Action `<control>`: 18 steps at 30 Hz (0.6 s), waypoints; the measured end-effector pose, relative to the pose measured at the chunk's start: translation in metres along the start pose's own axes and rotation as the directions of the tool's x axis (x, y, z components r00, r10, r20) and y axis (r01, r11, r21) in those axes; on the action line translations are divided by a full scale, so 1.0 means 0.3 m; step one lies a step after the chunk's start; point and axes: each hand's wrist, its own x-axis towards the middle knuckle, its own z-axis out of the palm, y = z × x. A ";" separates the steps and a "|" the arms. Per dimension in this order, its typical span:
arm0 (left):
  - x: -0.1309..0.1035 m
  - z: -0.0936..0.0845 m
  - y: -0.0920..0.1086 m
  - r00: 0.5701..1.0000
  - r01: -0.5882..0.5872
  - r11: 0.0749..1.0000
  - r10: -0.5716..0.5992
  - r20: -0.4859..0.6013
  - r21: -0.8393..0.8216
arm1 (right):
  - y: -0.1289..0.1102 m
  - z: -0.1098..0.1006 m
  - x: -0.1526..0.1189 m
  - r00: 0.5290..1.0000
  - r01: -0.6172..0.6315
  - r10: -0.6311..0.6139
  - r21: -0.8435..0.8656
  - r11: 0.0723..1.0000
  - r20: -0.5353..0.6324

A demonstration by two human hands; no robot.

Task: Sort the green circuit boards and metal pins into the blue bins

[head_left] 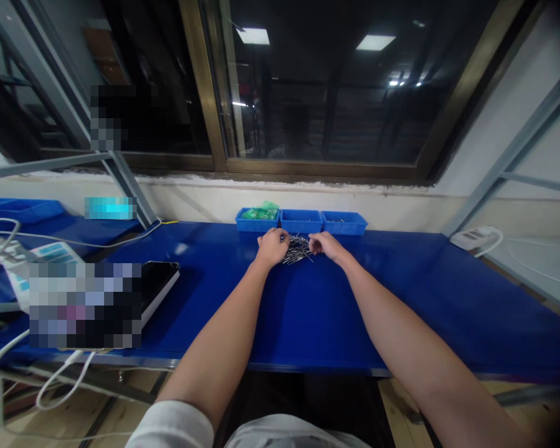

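Observation:
A loose pile of thin, shiny metal pins [298, 249] lies on the blue tabletop between my two hands. My left hand [272, 246] is at the pile's left side, its fingers curled inward and closed. What sits in those fingertips is too small to make out. On the opposite side, my right hand [325, 244] has its thumb and fingers bent together close to the pins. Whether a pin is between them cannot be made out. Just behind the pile stand a blue bin with green packets [261, 213], a middle blue bin [301, 229] and a right blue bin [344, 228] with a few small pieces.
The blue table [317, 317] runs up to a wall under a window. At left lie a tablet-like device [161, 280], partly blurred out, and white cables [65, 398]. A white power strip [475, 238] is at the right edge. Grey metal posts [130, 186] rise on both sides.

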 end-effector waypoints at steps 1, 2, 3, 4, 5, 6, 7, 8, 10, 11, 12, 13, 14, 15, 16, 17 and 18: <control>0.000 -0.001 0.002 1.000 0.003 1.000 -0.003 0.005 0.002 | -0.004 0.000 0.002 1.000 0.000 0.000 -0.011 1.000 0.007; -0.001 -0.003 0.005 1.000 0.004 1.000 -0.004 0.010 0.004 | -0.009 0.001 0.004 1.000 0.015 -0.015 -0.018 1.000 -0.010; -0.002 -0.004 0.007 1.000 0.003 1.000 -0.003 0.014 0.004 | -0.015 0.001 0.006 0.998 0.043 -0.044 -0.020 0.999 -0.045; -0.003 -0.006 0.010 1.000 -0.001 1.000 0.001 0.017 0.003 | -0.021 0.002 0.009 0.993 0.081 -0.082 -0.013 0.997 -0.090; -0.003 -0.007 0.012 1.000 -0.005 1.000 0.005 0.019 0.002 | -0.026 0.002 0.013 0.984 0.118 -0.117 0.003 0.993 -0.133; -0.004 -0.007 0.014 1.000 -0.011 1.000 0.011 0.019 0.001 | -0.028 0.002 0.017 0.976 0.147 -0.140 0.029 0.989 -0.169; -0.005 -0.008 0.015 1.000 -0.014 1.000 0.014 0.019 0.001 | -0.027 0.000 0.021 0.969 0.162 -0.147 0.064 0.985 -0.199; -0.006 -0.008 0.015 1.000 -0.015 1.000 0.014 0.021 0.002 | -0.022 -0.002 0.025 0.965 0.164 -0.138 0.104 0.981 -0.223; -0.007 -0.008 0.015 1.000 -0.005 1.000 0.005 0.024 0.009 | -0.003 -0.010 0.030 0.959 0.149 -0.099 0.179 0.972 -0.265; -0.007 -0.008 0.015 1.000 0.002 1.000 -0.002 0.028 0.013 | 0.007 -0.015 0.031 0.957 0.140 -0.079 0.204 0.969 -0.281; -0.007 -0.008 0.014 0.999 0.007 1.000 -0.008 0.032 0.016 | 0.017 -0.020 0.030 0.955 0.130 -0.062 0.218 0.967 -0.291; -0.006 -0.007 0.013 0.999 0.011 1.000 -0.012 0.036 0.019 | 0.024 -0.024 0.028 0.953 0.118 -0.048 0.221 0.968 -0.300; -0.006 -0.007 0.012 0.999 0.013 1.000 -0.014 0.038 0.021 | 0.028 -0.027 0.025 0.950 0.106 -0.035 0.214 0.971 -0.309; -0.005 -0.006 0.011 0.999 0.015 1.000 -0.016 0.039 0.024 | 0.031 -0.029 0.021 0.947 0.093 -0.025 0.199 0.976 -0.320; -0.004 -0.006 0.009 0.999 0.015 0.999 -0.016 0.041 0.028 | 0.031 -0.029 0.017 0.943 0.083 -0.020 0.174 0.981 -0.334; -0.003 -0.005 0.007 0.999 0.017 0.999 -0.018 0.042 0.035 | 0.030 -0.027 0.014 0.936 0.080 -0.025 0.141 0.987 -0.350; -0.002 -0.004 0.005 0.999 0.021 0.999 -0.023 0.044 0.043 | 0.029 -0.023 0.011 0.931 0.082 -0.043 0.095 0.992 -0.362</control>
